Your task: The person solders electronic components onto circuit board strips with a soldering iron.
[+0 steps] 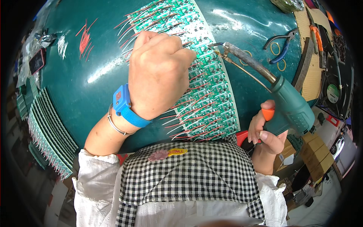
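Observation:
A long panel of green circuit boards point(211, 81) lies on the table, with rows of red and white wires sticking out along its left side. Over its upper part is my left hand point(160, 68), closed with the knuckles up; whatever its fingertips pinch is hidden beneath. A blue wrist strap point(130, 108) and a bangle circle that wrist. My right hand point(266, 132) is wrapped round the handle of a green soldering gun point(291, 104) with an orange trigger. The gun's metal tip and thin feed tube point left, reaching the panel's right edge close to my left fingers.
Loose red wires point(86, 39) and white wires point(62, 46) lie at the far left. A stack of wired circuit panels point(53, 130) stands at left, below a phone point(37, 61). Blue-handled cutters point(280, 47) and yellowish rings are at the far right; cardboard boxes point(315, 155) sit lower right.

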A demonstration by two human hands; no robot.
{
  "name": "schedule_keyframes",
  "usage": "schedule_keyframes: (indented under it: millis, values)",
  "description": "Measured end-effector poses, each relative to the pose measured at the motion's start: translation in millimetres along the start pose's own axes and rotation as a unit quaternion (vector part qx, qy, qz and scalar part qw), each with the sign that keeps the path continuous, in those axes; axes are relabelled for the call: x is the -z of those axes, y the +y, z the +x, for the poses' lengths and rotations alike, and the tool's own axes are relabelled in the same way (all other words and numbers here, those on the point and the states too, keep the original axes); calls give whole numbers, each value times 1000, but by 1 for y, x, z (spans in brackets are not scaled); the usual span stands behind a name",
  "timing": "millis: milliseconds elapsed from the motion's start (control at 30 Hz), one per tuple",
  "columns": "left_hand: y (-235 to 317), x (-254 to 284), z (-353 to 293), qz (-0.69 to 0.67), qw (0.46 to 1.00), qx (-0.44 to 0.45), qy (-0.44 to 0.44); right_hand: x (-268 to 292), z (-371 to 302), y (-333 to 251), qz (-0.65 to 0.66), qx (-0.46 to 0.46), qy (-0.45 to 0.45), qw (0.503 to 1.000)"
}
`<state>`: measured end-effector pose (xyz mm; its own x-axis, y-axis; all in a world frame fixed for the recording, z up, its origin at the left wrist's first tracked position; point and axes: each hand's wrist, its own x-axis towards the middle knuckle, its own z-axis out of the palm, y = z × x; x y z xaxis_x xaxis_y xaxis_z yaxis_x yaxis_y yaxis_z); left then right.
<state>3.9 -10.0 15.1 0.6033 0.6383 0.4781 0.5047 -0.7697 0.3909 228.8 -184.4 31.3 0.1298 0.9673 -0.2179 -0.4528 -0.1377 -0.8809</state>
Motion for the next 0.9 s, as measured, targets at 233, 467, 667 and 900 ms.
schedule_keyframes:
  millis: [233, 467, 667, 900]
  values:
    - [2, 7, 0, 27, 999, 7, -37, -4, -3, -2, -18, -18, 21, 999]
    - [5, 7, -2, 35, 999, 16, -31, 0, -7, -1, -21, -6, 17, 1000]
    - [13, 15, -5, -2, 1000, 2, 8, -1, -13, -4, -31, -18, 37, 999]
    - [14, 10, -12, -7, 1000, 11, -22, 1, -18, 0, -55, -17, 21, 998]
